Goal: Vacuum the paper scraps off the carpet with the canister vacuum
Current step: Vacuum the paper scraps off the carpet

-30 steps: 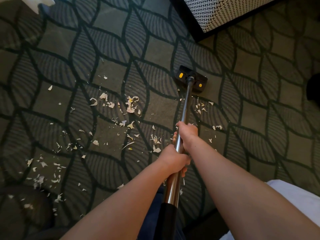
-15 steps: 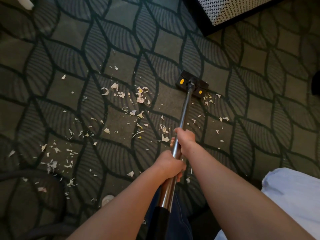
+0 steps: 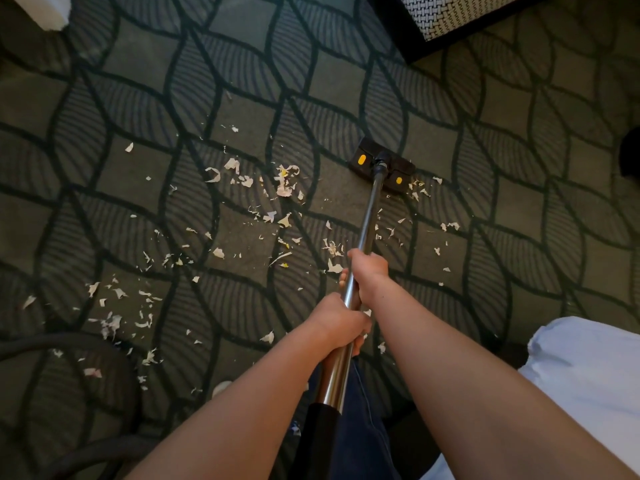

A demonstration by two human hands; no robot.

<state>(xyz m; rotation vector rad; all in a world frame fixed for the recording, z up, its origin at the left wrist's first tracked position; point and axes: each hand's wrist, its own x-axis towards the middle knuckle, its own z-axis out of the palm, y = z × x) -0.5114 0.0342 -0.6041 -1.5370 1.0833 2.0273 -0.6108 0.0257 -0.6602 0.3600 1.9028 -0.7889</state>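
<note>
A shiny metal vacuum wand (image 3: pixel 367 223) runs from the bottom centre up to a black floor head (image 3: pixel 381 165) with two yellow buttons, resting flat on the dark leaf-patterned carpet (image 3: pixel 173 81). My right hand (image 3: pixel 367 270) grips the wand higher up. Closer to me, my left hand (image 3: pixel 341 323) is wrapped around the same wand. White paper scraps (image 3: pixel 285 181) lie scattered left of the wand and below the head, with a few scraps (image 3: pixel 417 192) right beside the head's right end.
A woven-pattern piece of furniture with a black base (image 3: pixel 446 15) stands at the top right. A dark vacuum hose (image 3: pixel 69 344) curves along the lower left. White fabric (image 3: pixel 588 375) lies at the lower right. A white object (image 3: pixel 52 12) sits at the top left corner.
The floor head has drawn back toward me along the carpet, closer to the scraps near its right end. Both hands keep their grip on the wand.
</note>
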